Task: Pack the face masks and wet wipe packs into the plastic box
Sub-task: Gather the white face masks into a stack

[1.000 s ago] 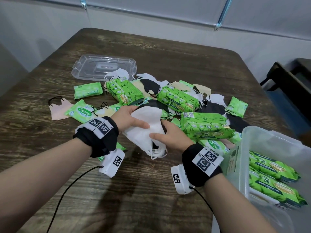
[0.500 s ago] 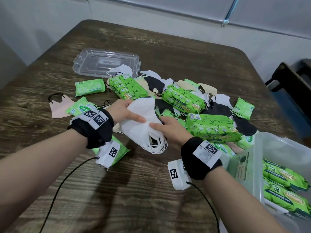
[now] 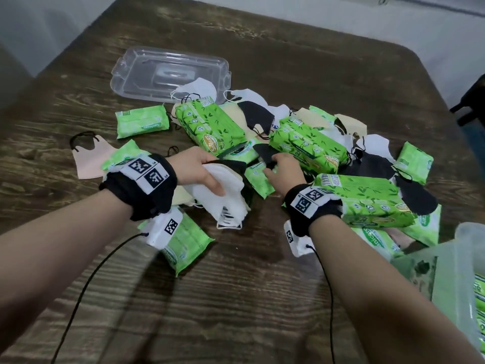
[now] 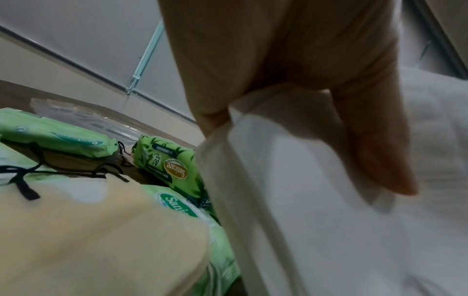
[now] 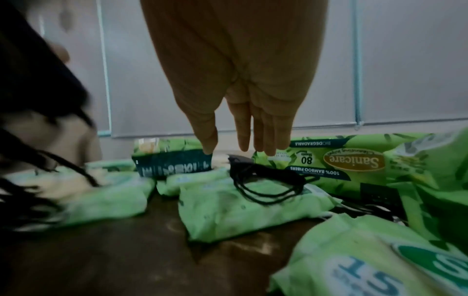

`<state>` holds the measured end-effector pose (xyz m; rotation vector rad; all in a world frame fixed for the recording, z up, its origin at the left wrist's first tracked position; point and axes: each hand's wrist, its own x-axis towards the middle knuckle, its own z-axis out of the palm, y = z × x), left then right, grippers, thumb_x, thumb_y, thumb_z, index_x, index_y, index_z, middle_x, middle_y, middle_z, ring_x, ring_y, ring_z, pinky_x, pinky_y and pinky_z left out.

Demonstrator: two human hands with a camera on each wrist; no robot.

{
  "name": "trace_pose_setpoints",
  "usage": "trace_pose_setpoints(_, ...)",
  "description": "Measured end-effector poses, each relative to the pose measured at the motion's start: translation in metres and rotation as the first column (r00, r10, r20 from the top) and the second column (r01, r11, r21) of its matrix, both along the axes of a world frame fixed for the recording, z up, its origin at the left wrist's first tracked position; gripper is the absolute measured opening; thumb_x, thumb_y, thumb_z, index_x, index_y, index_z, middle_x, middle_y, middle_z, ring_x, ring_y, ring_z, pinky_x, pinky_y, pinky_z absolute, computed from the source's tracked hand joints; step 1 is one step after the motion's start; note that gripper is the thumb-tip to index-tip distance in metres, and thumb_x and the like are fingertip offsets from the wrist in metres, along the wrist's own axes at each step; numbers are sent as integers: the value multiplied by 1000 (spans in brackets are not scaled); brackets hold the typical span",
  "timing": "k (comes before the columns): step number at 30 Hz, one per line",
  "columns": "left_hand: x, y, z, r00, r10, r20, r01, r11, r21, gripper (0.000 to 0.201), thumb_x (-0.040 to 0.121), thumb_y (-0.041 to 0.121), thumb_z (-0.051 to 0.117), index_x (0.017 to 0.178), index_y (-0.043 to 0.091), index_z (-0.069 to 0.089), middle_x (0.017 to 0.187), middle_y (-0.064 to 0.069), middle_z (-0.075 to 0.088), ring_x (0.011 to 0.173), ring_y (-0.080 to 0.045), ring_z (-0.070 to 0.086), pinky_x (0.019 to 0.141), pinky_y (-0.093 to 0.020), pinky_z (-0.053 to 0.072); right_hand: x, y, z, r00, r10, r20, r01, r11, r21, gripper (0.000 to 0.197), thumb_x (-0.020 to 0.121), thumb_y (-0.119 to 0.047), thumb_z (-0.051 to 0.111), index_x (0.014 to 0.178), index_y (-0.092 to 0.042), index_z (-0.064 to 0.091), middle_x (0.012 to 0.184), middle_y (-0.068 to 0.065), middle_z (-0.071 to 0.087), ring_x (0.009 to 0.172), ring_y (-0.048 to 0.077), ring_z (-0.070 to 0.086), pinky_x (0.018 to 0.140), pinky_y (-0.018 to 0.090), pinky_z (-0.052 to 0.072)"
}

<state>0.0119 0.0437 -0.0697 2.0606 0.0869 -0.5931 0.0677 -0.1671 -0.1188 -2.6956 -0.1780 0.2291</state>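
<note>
My left hand [image 3: 202, 174] grips a stack of white face masks [image 3: 225, 193] just above the table; in the left wrist view the thumb [image 4: 375, 152] presses on the white fabric [image 4: 316, 200]. My right hand [image 3: 278, 166] reaches into the pile with straight fingers [image 5: 260, 128] over a black mask [image 3: 265, 152], whose ear loops [image 5: 266, 180] lie on a small green pack. It holds nothing. Large green wet wipe packs [image 3: 309, 145] [image 3: 367, 198] and small ones [image 3: 141, 120] lie mixed with masks. The plastic box [image 3: 456, 261] stands at the lower right with packs inside.
The clear box lid [image 3: 170, 72] lies at the back left of the wooden table [image 3: 236, 298]. A pink mask [image 3: 89, 164] sits alone at the left. A small green pack [image 3: 186, 245] lies under my left wrist. A dark chair [image 3: 472, 101] stands beyond the right edge.
My right hand let go of the white mask stack and moved forward to the black mask. The left hand keeps the stack and has sunk toward the table.
</note>
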Motion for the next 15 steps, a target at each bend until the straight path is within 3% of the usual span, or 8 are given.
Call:
trace_pose_setpoints(3, 1, 2, -7, 995, -84, -49, 85, 996, 24, 21, 63, 1, 83, 77, 7, 70, 58, 8, 68, 51, -5, 61, 51, -15, 46, 13, 5, -16, 998, 39, -55, -43, 996, -81, 57, 94, -27, 56, 140, 1, 34, 148, 15, 32, 135, 28, 34, 106, 36, 31)
trace_pose_setpoints(6, 6, 4, -11, 997, -66, -36, 66, 998, 19, 21, 62, 3, 84, 77, 8, 70, 63, 4, 69, 58, -9, 62, 56, -19, 46, 24, 9, -28, 996, 38, -86, -49, 991, -126, 65, 94, -27, 56, 144, 0, 25, 146, 18, 34, 135, 30, 34, 105, 38, 32)
trace_pose_setpoints(8, 9, 5, -14, 999, -28, -17, 28, 1000, 12, 21, 61, 6, 85, 74, 11, 70, 66, 1, 69, 60, -12, 62, 58, -22, 46, 27, 10, -34, 999, 31, -17, -33, 983, -179, 51, 96, -22, 52, 138, -1, 34, 138, 18, 41, 129, 32, 37, 99, 38, 36)
trace_pose_setpoints(11, 10, 4, -17, 1000, 8, -20, -8, 1000, 0, 21, 61, 6, 85, 68, 13, 66, 58, 6, 66, 54, -9, 60, 51, -17, 44, 26, 7, -38, 995, 53, 89, -32, 975, -221, 28, 96, -4, 42, 122, 0, 51, 123, 20, 48, 116, 33, 45, 81, 38, 37)
trace_pose_setpoints(13, 8, 4, -16, 999, 27, -18, -28, 999, -18, 21, 61, 5, 85, 71, 10, 68, 56, 8, 66, 52, -8, 60, 51, -16, 46, 25, 2, -35, 994, 18, 106, -3, 989, -145, 27, 93, -1, 42, 115, 1, 58, 115, 21, 55, 105, 35, 53, 74, 36, 40)
trace_pose_setpoints(15, 6, 5, -16, 998, 66, -12, -66, 997, -40, 28, 60, 5, 86, 83, 4, 71, 66, 1, 70, 58, -13, 63, 56, -22, 50, 21, -3, -27, 992, -69, 106, 66, 997, 31, 25, 90, -5, 47, 107, 2, 63, 103, 21, 62, 93, 34, 58, 71, 33, 45)
